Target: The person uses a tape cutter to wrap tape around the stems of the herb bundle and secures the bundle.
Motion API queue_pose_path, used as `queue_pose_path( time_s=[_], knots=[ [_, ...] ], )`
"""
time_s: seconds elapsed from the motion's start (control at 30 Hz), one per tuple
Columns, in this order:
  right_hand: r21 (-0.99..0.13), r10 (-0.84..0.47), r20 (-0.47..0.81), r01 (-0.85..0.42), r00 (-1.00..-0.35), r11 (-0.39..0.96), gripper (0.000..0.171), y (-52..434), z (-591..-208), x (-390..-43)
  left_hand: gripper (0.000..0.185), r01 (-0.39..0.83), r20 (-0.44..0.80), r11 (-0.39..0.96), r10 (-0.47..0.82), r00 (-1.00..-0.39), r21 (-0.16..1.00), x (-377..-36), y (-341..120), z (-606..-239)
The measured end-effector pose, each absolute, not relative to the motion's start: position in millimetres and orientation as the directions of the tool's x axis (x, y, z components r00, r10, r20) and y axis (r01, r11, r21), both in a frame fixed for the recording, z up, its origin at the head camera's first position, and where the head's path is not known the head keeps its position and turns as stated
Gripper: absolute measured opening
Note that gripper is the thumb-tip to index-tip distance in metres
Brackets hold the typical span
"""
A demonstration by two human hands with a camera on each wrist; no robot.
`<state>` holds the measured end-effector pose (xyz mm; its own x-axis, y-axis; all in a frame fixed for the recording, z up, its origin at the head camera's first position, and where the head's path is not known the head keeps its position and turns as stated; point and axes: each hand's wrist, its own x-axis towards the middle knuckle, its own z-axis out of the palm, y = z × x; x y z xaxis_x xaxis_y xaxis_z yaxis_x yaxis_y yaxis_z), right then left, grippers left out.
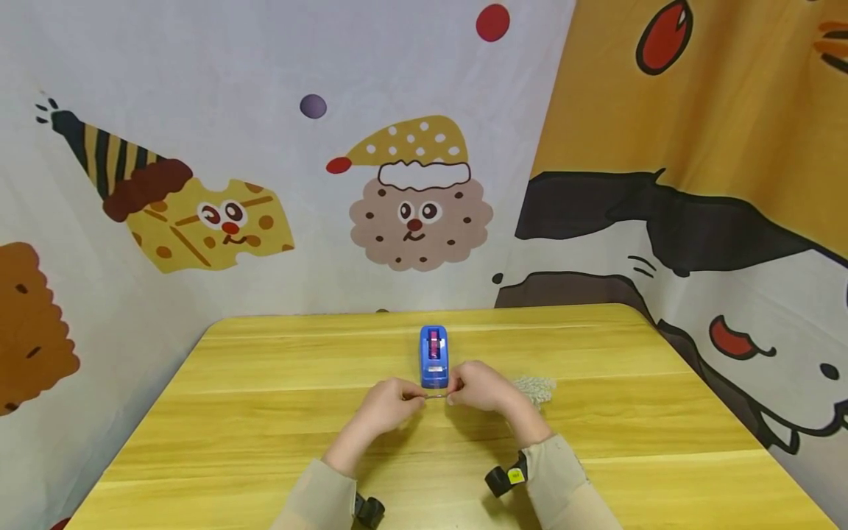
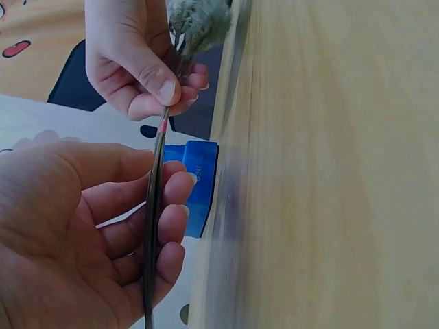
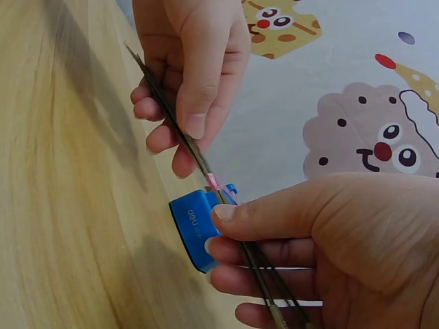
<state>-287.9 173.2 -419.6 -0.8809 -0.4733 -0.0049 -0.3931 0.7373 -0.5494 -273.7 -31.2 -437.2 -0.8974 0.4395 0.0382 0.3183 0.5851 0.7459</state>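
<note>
Both hands hold a thin bunch of dried flowers across the front of a blue tape dispenser (image 1: 434, 377). My left hand (image 1: 387, 403) pinches the bare dark stems (image 2: 152, 226) between thumb and fingers. On the other side my right hand (image 1: 483, 386) grips the stems nearer the pale, fluffy flower heads (image 1: 538, 389). A band of pink tape (image 3: 212, 181) circles the stems in the gap between the two hands. In the right wrist view, a loose-looking end of the tape sticks out by the right thumb.
The dispenser, with a pink roll (image 1: 433, 344) in it, stands on a yellow wood-grain table (image 1: 278, 368). Behind the table hangs a cloth (image 1: 265, 66) printed with cartoon figures. A wrist camera (image 1: 506, 477) sits below the right sleeve.
</note>
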Motion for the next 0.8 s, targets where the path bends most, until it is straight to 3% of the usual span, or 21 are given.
queue_pose_path(
  time_s=[0.5,0.8],
  knots=[
    [-0.539,-0.455,0.009,-0.388,-0.890,0.748,0.014,171.8,-424.7,-290.4,0.017,0.370,0.092,0.599,0.442,-0.892,0.710,-275.5,-32.7,-438.3],
    [-0.604,-0.463,0.010,-0.374,-0.886,0.704,0.004,172.0,-421.1,-290.2,0.016,0.368,0.126,0.621,0.398,-0.909,0.692,-275.0,-33.1,-435.4]
  ],
)
